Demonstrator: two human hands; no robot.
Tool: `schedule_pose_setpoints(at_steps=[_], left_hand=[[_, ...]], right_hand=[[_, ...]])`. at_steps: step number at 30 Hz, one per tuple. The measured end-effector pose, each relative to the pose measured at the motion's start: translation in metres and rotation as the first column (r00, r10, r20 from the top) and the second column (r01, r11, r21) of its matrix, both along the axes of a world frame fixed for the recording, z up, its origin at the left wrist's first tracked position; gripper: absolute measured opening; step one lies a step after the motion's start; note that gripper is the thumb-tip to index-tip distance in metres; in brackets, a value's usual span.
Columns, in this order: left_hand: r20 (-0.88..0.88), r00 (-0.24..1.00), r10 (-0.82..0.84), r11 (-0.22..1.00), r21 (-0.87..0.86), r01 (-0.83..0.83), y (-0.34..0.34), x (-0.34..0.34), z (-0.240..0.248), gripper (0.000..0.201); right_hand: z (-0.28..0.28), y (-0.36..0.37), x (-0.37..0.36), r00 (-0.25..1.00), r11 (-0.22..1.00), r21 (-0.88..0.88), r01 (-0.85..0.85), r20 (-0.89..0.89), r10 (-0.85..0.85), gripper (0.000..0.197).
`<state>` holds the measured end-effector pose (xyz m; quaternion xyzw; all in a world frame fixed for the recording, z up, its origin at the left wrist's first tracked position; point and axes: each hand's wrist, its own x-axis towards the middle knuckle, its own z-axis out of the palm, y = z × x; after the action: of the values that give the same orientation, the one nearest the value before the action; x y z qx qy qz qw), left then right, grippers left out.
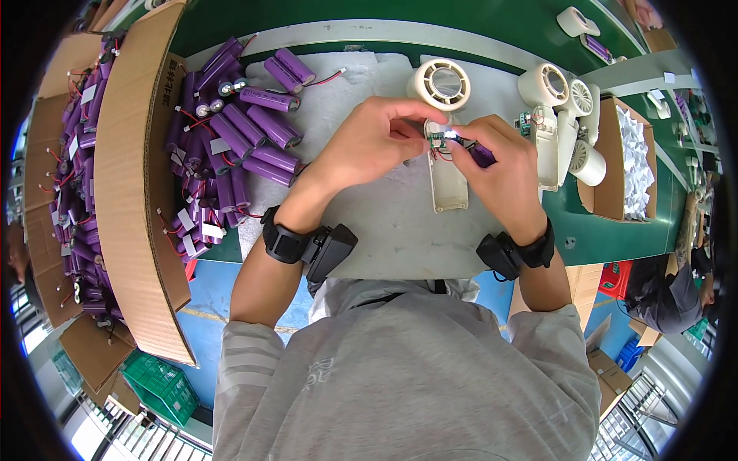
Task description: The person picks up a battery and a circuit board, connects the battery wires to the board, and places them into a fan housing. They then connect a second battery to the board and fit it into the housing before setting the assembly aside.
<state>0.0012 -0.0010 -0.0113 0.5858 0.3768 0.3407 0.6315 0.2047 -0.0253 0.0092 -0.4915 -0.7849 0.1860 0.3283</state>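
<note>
In front of me lies a cream handheld fan with its round head (439, 84) at the far end and its open handle shell (449, 189) toward me. A small green circuit board (438, 141) with thin red wires sits at the top of the handle. My left hand (370, 144) comes from the left, its fingers closed at the board's edge. My right hand (501, 159) is closed around a purple battery (483, 156), partly hidden by the fingers. Thumb and forefinger of that hand meet at a bright white spot beside the board; what it is I cannot make out.
Purple wired batteries (254, 131) lie heaped on the left, beside a tall cardboard box (142, 184) and more batteries (81, 200). To the right stand other fan heads (543, 84), an open handle shell (547, 150) and a carton (607, 165) of white pieces. A pale sheet (354, 223) covers the bench.
</note>
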Motion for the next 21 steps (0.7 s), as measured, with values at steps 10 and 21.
schedule_pose_setpoints(at_steps=[10,21], left_hand=[[-0.027,0.999,0.027,1.000,-0.005,-0.027,-0.0010,0.0023,-0.0002,0.031],[-0.259,0.963,0.067,0.958,0.286,0.011,-0.0012,0.0065,0.0038,0.033]], right_hand=[[-0.0013,-0.0013,-0.0002,0.999,1.000,-0.020,0.002,0.032,-0.001,0.019],[0.0027,0.0062,0.0033,0.996,0.952,-0.303,0.038,-0.065,-0.060,0.019]])
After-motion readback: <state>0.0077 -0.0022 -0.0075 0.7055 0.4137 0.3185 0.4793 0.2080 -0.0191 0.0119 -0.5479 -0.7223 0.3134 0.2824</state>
